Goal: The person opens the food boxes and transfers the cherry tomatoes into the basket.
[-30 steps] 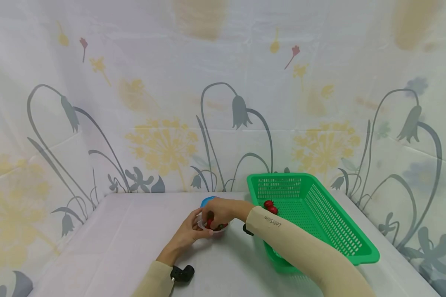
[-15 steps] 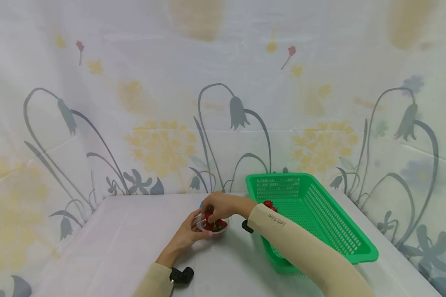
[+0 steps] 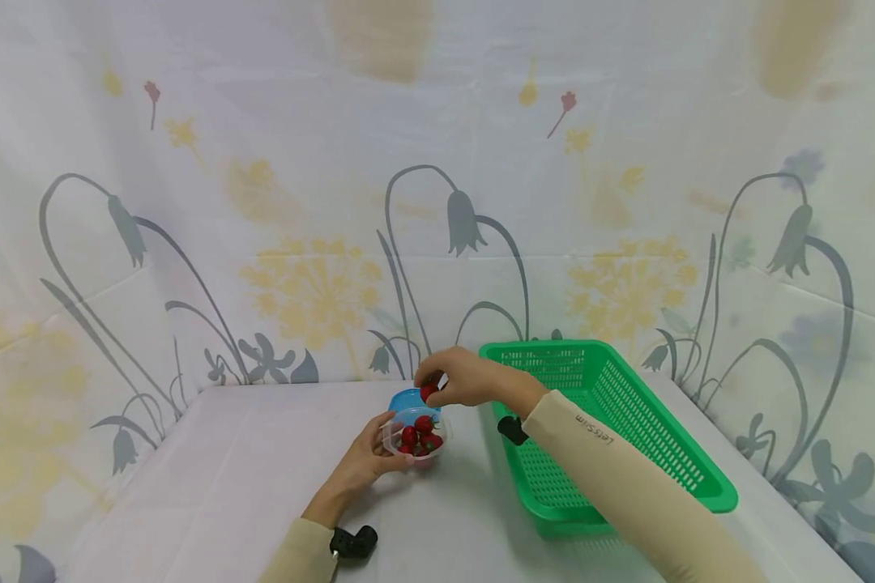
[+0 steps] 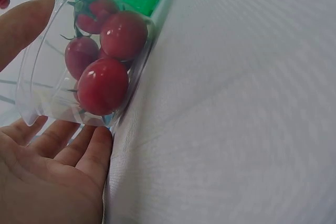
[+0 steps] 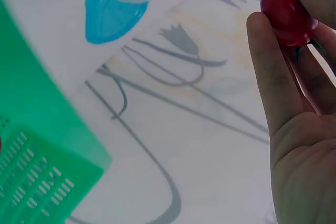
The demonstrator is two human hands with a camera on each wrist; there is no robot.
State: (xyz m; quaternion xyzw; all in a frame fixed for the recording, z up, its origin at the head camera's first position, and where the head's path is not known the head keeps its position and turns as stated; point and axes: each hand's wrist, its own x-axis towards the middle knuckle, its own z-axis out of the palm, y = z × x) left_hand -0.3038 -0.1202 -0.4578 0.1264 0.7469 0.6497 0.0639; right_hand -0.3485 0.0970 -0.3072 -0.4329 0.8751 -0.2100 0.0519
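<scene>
A clear plastic tub (image 3: 388, 440) stands on the white table in the head view, with several red cherry tomatoes (image 3: 424, 424) inside. My left hand (image 3: 360, 463) holds its left side, thumb near the front rim and fingers behind. The left wrist view shows the tomatoes (image 4: 103, 86) through the tub's wall, green stems on some. Above and behind the tub, my right hand (image 3: 467, 376) pinches another cherry tomato (image 5: 285, 14) between thumb and fingers, its green stem end showing in the right wrist view. A blue lid (image 5: 113, 19) lies right behind the tub.
To the right, a green slotted plastic basket (image 3: 547, 514) stands on the table, partly covered by my right forearm. A flower-printed white sheet (image 3: 321, 162) hangs behind the table. Each wrist wears a black camera (image 3: 355, 542).
My right hand has come up out of the tub with a cherry tomato and moved back and slightly right. The tub's tomatoes and blue lid now show more. My left hand has stayed at the tub.
</scene>
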